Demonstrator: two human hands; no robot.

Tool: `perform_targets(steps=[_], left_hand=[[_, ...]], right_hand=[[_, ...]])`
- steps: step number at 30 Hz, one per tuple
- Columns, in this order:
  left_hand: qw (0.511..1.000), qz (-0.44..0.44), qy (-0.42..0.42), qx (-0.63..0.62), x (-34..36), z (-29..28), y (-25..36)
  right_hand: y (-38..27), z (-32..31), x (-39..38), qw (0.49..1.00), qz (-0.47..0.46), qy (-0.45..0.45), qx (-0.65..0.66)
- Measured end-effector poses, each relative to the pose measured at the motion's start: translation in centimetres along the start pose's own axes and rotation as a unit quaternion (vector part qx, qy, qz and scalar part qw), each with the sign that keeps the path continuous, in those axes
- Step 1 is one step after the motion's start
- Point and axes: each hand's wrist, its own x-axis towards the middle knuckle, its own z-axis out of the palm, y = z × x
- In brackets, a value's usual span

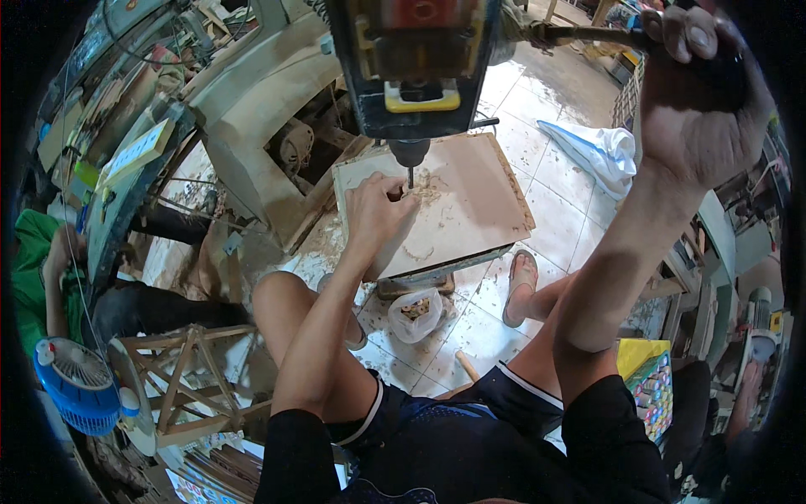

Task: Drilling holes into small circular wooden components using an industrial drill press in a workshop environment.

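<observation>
A drill press (411, 80) stands in front of me, its chuck (409, 152) pointing down with a thin drill bit (410, 178) in it. Beneath is a flat wooden board (478, 189) with sawdust scattered around the bit. My left hand (375, 214) rests on the board right beside the bit, thumb and fingers pinched together. Whatever small piece they hold is too hidden to name. Raised at the upper right, my right hand (701, 109) is wrapped round the end of the drill press lever (592, 34).
Below the board's near edge sits a plastic bag (416, 316) of small brownish pieces. A white sack (592, 155) lies on the tiled floor. At the left are a blue fan (77, 378), a wooden frame (197, 378) and a person in green (38, 260). Another person's hand (747, 391) shows at far right.
</observation>
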Motion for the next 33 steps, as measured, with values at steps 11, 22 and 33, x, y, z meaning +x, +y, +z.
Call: perform_targets(steps=[11, 22, 33], left_hand=[[0.999, 0.023, 0.016, 0.029, 0.1, 0.3, -0.4], [1.0, -0.023, -0.01, 0.004, 0.1, -0.1, 0.3], [1.0, -0.003, 0.016, -0.01, -0.2, -0.3, -0.3]], right_hand=[[-1.2, -3.3, 0.4, 0.995, 0.077, -0.008, 0.065], [1.7, -0.5, 5.3, 0.986, 0.077, -0.086, 0.121], [5.6, -5.0, 1.5, 0.91, 0.239, 0.324, -0.096]])
